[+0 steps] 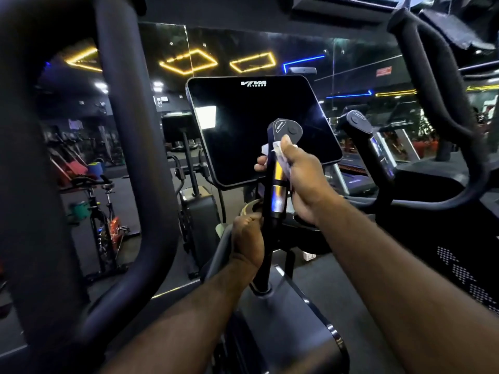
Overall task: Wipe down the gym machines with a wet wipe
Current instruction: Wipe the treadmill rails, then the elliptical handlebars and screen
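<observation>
**Midway on the inner grip post**

Nearest, the left hand (247, 240) is clenched around the lower part of the upright handle (274, 195), steadying it. Just above, the right hand (299, 179) grasps the white wet wipe (276, 148), pressed against the handle below its button cap (286, 130). Judging by this, 1 post is in progress; the second handle (359, 125), the console screen (259, 128) behind and the large outer bars remain.

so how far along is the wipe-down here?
Done: nothing can be confirmed as clean. In hand: right hand presses the wet wipe around the left handle, just under its grey cap; left hand steadies it lower down. Left: right handle, console screen and outer bars look untouched.
</observation>
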Motion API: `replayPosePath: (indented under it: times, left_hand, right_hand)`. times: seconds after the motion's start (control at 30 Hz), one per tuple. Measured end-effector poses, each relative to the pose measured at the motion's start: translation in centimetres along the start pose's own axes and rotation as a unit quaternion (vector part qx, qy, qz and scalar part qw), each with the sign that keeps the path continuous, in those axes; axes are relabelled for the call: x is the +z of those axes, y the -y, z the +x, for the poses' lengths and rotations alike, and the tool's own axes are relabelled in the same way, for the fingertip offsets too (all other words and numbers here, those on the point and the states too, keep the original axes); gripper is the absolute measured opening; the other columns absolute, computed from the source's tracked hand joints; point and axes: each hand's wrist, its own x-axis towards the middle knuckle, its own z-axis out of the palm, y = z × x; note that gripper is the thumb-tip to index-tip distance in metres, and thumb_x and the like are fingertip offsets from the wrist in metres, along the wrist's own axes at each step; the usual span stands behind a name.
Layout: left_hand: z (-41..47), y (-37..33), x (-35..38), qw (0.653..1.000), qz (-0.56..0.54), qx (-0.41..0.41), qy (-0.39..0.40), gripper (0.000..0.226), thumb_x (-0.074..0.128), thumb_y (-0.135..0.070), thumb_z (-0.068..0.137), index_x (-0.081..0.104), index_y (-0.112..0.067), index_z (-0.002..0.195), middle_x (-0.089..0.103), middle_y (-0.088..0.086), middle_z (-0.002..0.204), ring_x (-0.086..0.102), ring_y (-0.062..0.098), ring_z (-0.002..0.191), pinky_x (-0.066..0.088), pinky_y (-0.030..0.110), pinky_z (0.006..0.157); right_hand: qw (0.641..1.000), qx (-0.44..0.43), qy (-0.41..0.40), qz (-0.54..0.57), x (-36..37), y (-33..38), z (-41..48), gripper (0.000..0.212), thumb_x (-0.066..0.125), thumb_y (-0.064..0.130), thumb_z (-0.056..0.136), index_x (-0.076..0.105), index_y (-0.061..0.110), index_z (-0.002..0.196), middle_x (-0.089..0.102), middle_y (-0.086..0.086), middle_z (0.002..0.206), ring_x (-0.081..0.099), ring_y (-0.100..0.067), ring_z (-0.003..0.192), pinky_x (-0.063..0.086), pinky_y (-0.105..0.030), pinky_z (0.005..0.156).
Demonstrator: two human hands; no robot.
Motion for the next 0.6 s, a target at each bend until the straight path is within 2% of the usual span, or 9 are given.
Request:
replayPosePath:
  times: [0.07, 0.13, 0.2, 0.23, 0.3, 0.37, 0.47, 0.53, 0.6]
  left_hand:
    - [0.2, 0.0, 0.3, 0.999, 0.016, -0.031, -0.009, 0.018, 0.054, -0.027, 0.085, 0.064, -0.022, 0.07, 0.059, 0.009, 0.078, 0.053, 0.026, 0.078, 0.045, 0.031, 0.063]
    - [0.2, 0.0, 0.3, 0.998, -0.025, -0.044, -0.042, 0.021, 0.054, -0.024, 0.098, 0.064, -0.017, 0.082, 0.062, 0.013, 0.092, 0.056, 0.026, 0.09, 0.048, 0.022, 0.071]
    - [0.5, 0.2, 0.2, 0.997, -0.058, -0.05, -0.022, 0.022, 0.058, -0.019, 0.098, 0.072, -0.001, 0.099, 0.066, 0.018, 0.097, 0.061, 0.032, 0.096, 0.053, 0.039, 0.088]
    - [0.5, 0.6, 0.0, 0.998, -0.045, -0.041, -0.021, 0.028, 0.06, -0.018, 0.094, 0.073, 0.004, 0.104, 0.067, 0.019, 0.095, 0.062, 0.034, 0.095, 0.051, 0.047, 0.091]
    - [0.7, 1.0, -0.1, 0.998, -0.037, -0.047, -0.01, 0.028, 0.06, -0.014, 0.082, 0.069, 0.01, 0.094, 0.062, 0.019, 0.083, 0.056, 0.035, 0.082, 0.047, 0.051, 0.077]
    - [0.4, 0.8, -0.1, 0.999, -0.014, -0.04, -0.004, 0.032, 0.056, -0.009, 0.073, 0.057, 0.02, 0.087, 0.054, 0.017, 0.076, 0.048, 0.031, 0.07, 0.039, 0.042, 0.062]
    - [0.1, 0.3, -0.2, 0.998, -0.015, -0.058, 0.013, 0.036, 0.055, -0.006, 0.066, 0.054, 0.023, 0.086, 0.055, 0.017, 0.08, 0.048, 0.032, 0.072, 0.036, 0.044, 0.063]
    - [-0.4, -1.0, -0.4, 0.996, -0.041, -0.079, 0.02, 0.021, 0.059, -0.007, 0.075, 0.062, 0.014, 0.077, 0.058, 0.016, 0.075, 0.053, 0.03, 0.069, 0.042, 0.042, 0.064]
    - [-1.2, -2.6, -0.1, 0.992, -0.064, -0.105, 0.032, 0.031, 0.052, 0.0, 0.096, 0.06, 0.004, 0.067, 0.057, 0.01, 0.056, 0.056, 0.02, 0.049, 0.045, 0.023, 0.05]
  right_hand:
    - [0.999, -0.001, 0.027, -0.017, -0.2, -1.8, -1.7, 0.058, 0.041, 0.055, 0.108, 0.065, 0.004, 0.121, 0.07, -0.013, 0.096, 0.068, -0.031, 0.095, 0.053, -0.061, 0.099]
    - [0.998, 0.01, 0.054, -0.02, -0.6, -4.4, -4.3, 0.058, 0.042, 0.06, 0.106, 0.067, 0.009, 0.118, 0.072, -0.015, 0.104, 0.069, -0.032, 0.102, 0.051, -0.064, 0.103]
    - [0.997, 0.015, 0.068, -0.026, -1.2, -5.5, -5.2, 0.056, 0.043, 0.058, 0.106, 0.067, 0.008, 0.115, 0.073, -0.022, 0.109, 0.07, -0.034, 0.107, 0.051, -0.057, 0.106]
    - [0.997, 0.0, 0.07, -0.032, -1.2, -5.2, -4.5, 0.055, 0.043, 0.055, 0.108, 0.066, 0.005, 0.111, 0.071, -0.024, 0.104, 0.069, -0.035, 0.101, 0.053, -0.054, 0.102]
    - [0.997, -0.043, 0.053, -0.034, -0.5, -3.3, -2.6, 0.049, 0.043, 0.047, 0.11, 0.061, 0.002, 0.106, 0.065, -0.018, 0.093, 0.064, -0.031, 0.089, 0.053, -0.049, 0.086]
    - [0.997, -0.07, -0.015, -0.026, 0.8, -1.7, -0.5, 0.047, 0.05, 0.046, 0.108, 0.053, 0.0, 0.117, 0.065, -0.009, 0.092, 0.065, -0.021, 0.083, 0.057, -0.048, 0.083]
    - [0.986, -0.071, -0.105, -0.112, 2.0, -2.6, -1.2, 0.059, 0.051, 0.069, 0.098, 0.046, 0.015, 0.122, 0.07, -0.004, 0.096, 0.07, -0.022, 0.083, 0.06, -0.054, 0.086]
    - [0.967, -0.073, -0.123, -0.213, 2.0, -4.5, -4.2, 0.067, 0.043, 0.084, 0.09, 0.042, 0.023, 0.119, 0.071, -0.005, 0.1, 0.07, -0.031, 0.089, 0.056, -0.059, 0.084]
    - [0.942, -0.083, -0.109, -0.307, 2.2, -5.2, -6.6, 0.06, 0.041, 0.072, 0.098, 0.036, 0.021, 0.128, 0.069, -0.008, 0.112, 0.068, -0.033, 0.097, 0.055, -0.052, 0.085]
